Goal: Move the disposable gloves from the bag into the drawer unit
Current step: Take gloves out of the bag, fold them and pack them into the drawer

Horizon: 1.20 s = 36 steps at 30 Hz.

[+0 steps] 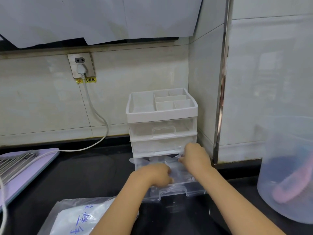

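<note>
Both hands are down in the open drawer (172, 192). The left hand (155, 173) has its fingers curled tight, gripping the clear, crumpled gloves (177, 168) at the drawer's left side. The right hand (194, 156) sits further back on the right, fingers bent and drawn close together, pinching the same film just under the drawer above. The gloves lie inside the drawer, between the two hands. It is the lowest drawer of the unit (161, 112), pulled well out; the two above it are pushed in. The unit stands on the black counter (84, 175), in the corner against the wall (42, 102). Near the left forearm lies the bag (76, 216), flat on the counter, with blue writing. A translucent tub (288, 167) stands to the right, and a purple board (25, 180) lies to the left.
</note>
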Available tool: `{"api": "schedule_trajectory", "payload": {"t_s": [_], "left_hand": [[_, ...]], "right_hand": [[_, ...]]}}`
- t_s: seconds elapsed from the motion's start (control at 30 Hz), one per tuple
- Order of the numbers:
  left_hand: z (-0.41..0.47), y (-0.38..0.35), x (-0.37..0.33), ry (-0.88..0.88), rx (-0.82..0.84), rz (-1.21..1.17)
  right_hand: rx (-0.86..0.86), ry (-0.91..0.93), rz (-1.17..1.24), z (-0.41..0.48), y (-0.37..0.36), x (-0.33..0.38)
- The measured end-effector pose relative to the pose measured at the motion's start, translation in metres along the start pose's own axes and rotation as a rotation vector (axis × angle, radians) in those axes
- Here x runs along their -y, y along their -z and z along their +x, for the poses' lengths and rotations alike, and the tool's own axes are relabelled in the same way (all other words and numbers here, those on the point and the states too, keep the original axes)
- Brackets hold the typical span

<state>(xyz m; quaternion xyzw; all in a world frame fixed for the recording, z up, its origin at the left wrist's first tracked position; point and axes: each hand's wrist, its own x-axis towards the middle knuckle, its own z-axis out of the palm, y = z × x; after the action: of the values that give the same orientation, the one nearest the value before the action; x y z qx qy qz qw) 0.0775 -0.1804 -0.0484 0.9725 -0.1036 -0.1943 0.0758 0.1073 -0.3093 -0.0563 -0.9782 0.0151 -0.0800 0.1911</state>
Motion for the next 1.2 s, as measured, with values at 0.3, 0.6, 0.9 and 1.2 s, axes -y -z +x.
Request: {"api": "schedule_trajectory", "payload": {"t_s": [0.3, 0.6, 0.9, 1.2], "left_hand": [[0.002, 0.007, 0.001, -0.041, 0.016, -0.179], [0.011, 0.000, 0.006, 0.078, -0.008, -0.049], [0.010, 0.003, 0.009, 0.102, -0.019, 0.112], [0.002, 0.004, 0.011, 0.247, -0.021, -0.080]], "right_hand": [[0.045, 0.142, -0.003, -0.005, 0.031, 0.005], [0.319, 0.146, -0.079, -0.013, 0.004, 0.021], [0.540, 0.244, -0.146, -0.025, 0.005, 0.030], [0.527, 0.119, -0.109, -0.005, -0.014, 0.010]]}}
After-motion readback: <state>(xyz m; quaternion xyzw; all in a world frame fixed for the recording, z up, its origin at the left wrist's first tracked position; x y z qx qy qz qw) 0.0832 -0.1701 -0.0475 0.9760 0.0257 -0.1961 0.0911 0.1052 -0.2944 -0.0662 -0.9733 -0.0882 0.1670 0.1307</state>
